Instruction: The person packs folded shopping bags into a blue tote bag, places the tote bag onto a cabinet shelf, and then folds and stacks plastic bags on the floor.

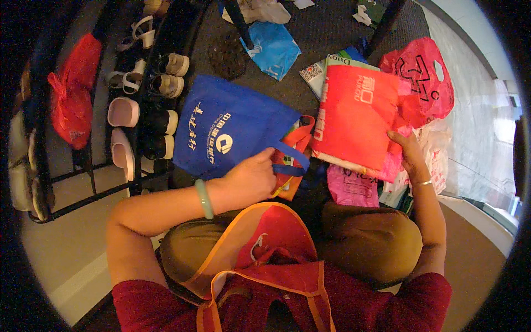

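Note:
My left hand [249,176] grips the mouth of a blue non-woven tote bag [244,108] beside its handle loop. That bag lies tilted and bears white writing and a round emblem. Red and orange folded bags [290,182] show at its opening, partly hidden by my hand. With my right hand [408,151] I hold a folded red bag [352,112] by its right edge, thumb on top. It also bears writing. A light green printed bag or packet [346,62] shows behind its far edge.
Shoes [170,85] and a red plastic bag [76,95] sit on a dark rack at left. A blue plastic packet [274,50] lies ahead near a dark furniture leg [238,23]. Pink plastic bags [442,89] and a white bag [437,141] lie at right, by a translucent panel [477,120].

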`<state>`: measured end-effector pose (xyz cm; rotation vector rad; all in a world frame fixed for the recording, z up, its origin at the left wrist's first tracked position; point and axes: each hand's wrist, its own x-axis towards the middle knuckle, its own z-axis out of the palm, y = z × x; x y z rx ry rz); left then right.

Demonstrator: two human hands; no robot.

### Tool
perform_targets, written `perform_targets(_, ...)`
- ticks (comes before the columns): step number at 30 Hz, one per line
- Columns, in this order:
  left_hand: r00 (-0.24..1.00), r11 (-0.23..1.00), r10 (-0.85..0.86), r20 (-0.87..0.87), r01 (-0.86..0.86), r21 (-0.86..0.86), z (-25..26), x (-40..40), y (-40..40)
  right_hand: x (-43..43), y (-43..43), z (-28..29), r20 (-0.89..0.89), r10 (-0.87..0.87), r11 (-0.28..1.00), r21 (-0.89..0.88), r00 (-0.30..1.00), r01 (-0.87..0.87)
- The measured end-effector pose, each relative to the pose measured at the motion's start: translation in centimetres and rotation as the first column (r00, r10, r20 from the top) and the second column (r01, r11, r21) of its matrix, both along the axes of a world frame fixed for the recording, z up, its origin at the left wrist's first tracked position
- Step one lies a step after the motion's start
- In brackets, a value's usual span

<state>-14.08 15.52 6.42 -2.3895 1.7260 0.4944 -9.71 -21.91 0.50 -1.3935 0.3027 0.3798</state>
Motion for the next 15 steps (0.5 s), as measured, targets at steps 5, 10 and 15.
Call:
perform_targets(5, 0.981, 0.982, 0.184, 0.053, -0.187, 0.038, 3.4, 0.1, 0.7, -4.4, -3.9, -2.4, -0.113, 0.055, 0.998, 0.007, 0.992, -0.055)
perform_targets(10, 0.880, 0.893, 0.408, 0.243, -0.440, 0.094, 3.8, -0.6, 1.0, -4.7, -1.2, -2.1, -0.167, 0.322, 0.929, 0.244, 0.932, -0.278)
perform_targets(15, 0.797, 0.858, 0.465, 0.384, -0.513, 0.026, 4.6, -0.8, 0.8, -3.5, 2.4, -1.1, -0.105, 0.502, 0.836, 0.313, 0.859, -0.451)
